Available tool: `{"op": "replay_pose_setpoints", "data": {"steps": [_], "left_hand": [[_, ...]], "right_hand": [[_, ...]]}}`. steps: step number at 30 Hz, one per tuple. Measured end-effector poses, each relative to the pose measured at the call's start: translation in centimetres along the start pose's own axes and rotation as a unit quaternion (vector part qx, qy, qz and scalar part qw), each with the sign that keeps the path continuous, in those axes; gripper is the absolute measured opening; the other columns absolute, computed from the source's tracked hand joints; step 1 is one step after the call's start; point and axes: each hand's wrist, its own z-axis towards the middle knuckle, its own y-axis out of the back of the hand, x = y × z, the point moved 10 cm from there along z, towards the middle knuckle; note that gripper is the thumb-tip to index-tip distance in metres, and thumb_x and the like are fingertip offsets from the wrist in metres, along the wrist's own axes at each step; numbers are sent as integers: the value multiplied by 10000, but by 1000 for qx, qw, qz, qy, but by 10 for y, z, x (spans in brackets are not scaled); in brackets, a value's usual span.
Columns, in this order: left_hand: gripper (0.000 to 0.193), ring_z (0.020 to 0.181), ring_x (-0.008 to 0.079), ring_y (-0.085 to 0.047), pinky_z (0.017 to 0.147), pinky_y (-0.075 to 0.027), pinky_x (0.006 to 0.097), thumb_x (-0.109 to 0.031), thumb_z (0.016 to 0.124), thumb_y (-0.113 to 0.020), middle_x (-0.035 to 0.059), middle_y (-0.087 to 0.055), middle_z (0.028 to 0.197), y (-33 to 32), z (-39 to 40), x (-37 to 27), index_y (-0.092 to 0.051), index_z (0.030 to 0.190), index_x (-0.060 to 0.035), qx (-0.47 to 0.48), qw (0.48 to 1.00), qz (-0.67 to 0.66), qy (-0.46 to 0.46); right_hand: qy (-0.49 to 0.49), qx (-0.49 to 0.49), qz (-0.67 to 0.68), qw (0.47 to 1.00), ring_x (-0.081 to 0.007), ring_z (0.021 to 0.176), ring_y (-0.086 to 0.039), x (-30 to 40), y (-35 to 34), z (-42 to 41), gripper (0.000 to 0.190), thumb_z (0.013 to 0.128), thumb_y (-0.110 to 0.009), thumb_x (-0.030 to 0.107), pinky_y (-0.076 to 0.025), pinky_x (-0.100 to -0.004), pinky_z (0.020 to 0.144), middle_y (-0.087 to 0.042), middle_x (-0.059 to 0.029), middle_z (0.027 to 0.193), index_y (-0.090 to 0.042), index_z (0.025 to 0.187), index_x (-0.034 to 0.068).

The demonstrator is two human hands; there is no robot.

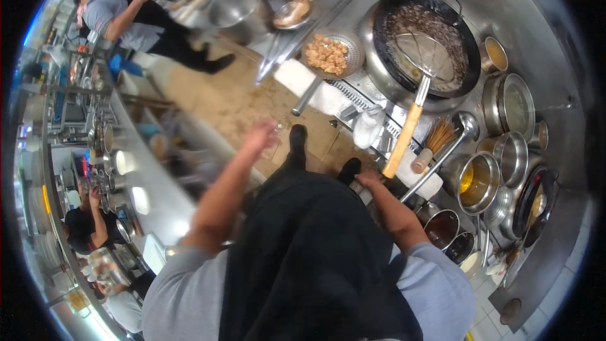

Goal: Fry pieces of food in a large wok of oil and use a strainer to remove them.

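My left hand (262,138) is raised over the floor, blurred, with its fingers partly curled. A small glint shows at its fingertips, too unclear to name. Down by the stove's front edge is my right hand (370,179), its fingers mostly hidden. Nearest to it is the wooden handle (403,142) of a wire-mesh skimmer. The mesh (428,54) lies across a large wok (378,23) of bubbling oil. Left of the wok, a perforated strainer ladle (351,54) holds browned fried pieces (326,54). A crumpled white cloth (368,128) sits on the front ledge.
A bamboo wok brush (440,135) and a long steel ladle (466,125) lie right of the skimmer. Steel pots (478,184) and a second wok (525,203) stand farther right. A steel bowl (236,4) is at upper left. A co-worker (123,19) stands beyond; others are at far left.
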Motion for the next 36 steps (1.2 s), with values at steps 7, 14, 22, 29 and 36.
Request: {"op": "replay_pose_setpoints", "data": {"steps": [7, 14, 22, 29, 36], "left_hand": [[614, 904, 445, -632, 817, -501, 482, -266, 806, -711, 251, -657, 998, 8, 69, -167, -474, 1295, 20, -338, 763, 344, -430], [581, 978, 392, -650, 856, -505, 444, -289, 788, -714, 274, -665, 1016, 16, 159, -170, -522, 1242, 17, -35, 926, 297, -230], [224, 628, 152, -603, 558, -487, 302, -61, 830, -590, 46, -634, 749, -29, 132, -136, -633, 1047, -27, 242, 962, 59, -114], [155, 604, 105, -548, 500, -425, 260, -138, 882, -623, 45, -609, 802, 39, 141, -139, -634, 1010, -51, 105, 987, 45, -113], [326, 739, 151, -591, 640, -509, 334, -279, 890, -648, 46, -600, 876, -11, 114, -59, -566, 1105, -47, 239, 966, 35, 93]], "right_hand": [[195, 90, 554, 805, -165, 937, -632, 183, 130, -110, 308, 948, -599, 211, -486, -298, 829, -682, -76, 1019, -574, 1215, 58], [295, -20, 527, 797, -151, 881, -611, 340, 273, -140, 342, 923, -627, 175, -482, -286, 807, -646, -75, 1013, -550, 1217, 16], [136, -49, 713, 686, -227, 741, -637, 384, 252, 41, 436, 876, -629, 100, -542, -361, 657, -606, -146, 907, -445, 1250, -27], [105, -140, 604, 777, -207, 589, -599, 367, 307, -42, 373, 883, -617, 22, -514, -333, 461, -571, -137, 886, -404, 1184, -39], [34, -121, 484, 866, -131, 565, -547, 268, 293, -195, 625, 819, -660, 44, -464, -274, 476, -577, -74, 878, -389, 1379, -15]]}}
